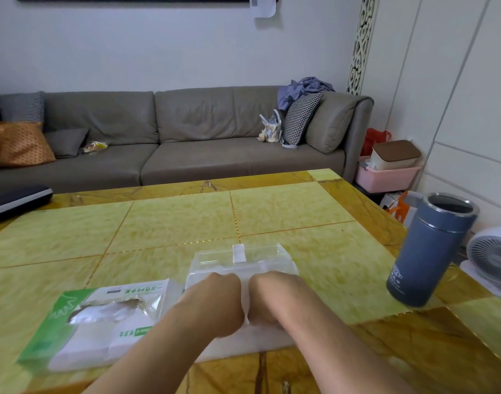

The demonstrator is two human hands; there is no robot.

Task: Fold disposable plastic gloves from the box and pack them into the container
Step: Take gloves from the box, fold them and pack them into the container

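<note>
Here, at the far left edge of the yellow-green tiled bench (286,211), lies a dark flat case with a pale rim (14,201). Nearer the person, the glove pack (101,322) lies flat: a soft, crinkled plastic wrapper, green and white with a hand outline printed on it, torn open on top so that the filmy white gloves show through the ragged hole. Its long axis runs roughly left to right, tilted a little, and the print reads upside down from this side. Just to its right the left hand (215,304) and the right hand (269,301) sit side by side, knuckles up and nearly touching, both with fingers curled down over a thin translucent white glove (252,341), a smooth pale sheet spread flat on the bench beneath the wrists, its long side running left to right; the fingertips are hidden under the hands, so exactly how they pinch the film cannot be told. Directly behind the hands and touching the sheet stands the container (240,263), a clear, hard plastic box, rectangular with rounded corners and a small white clasp at its far rim, its long axis also left to right. Well apart at the right stands a blue-grey matte tumbler (431,251), cylindrical, upright, with a metal rim and open mouth.
</note>
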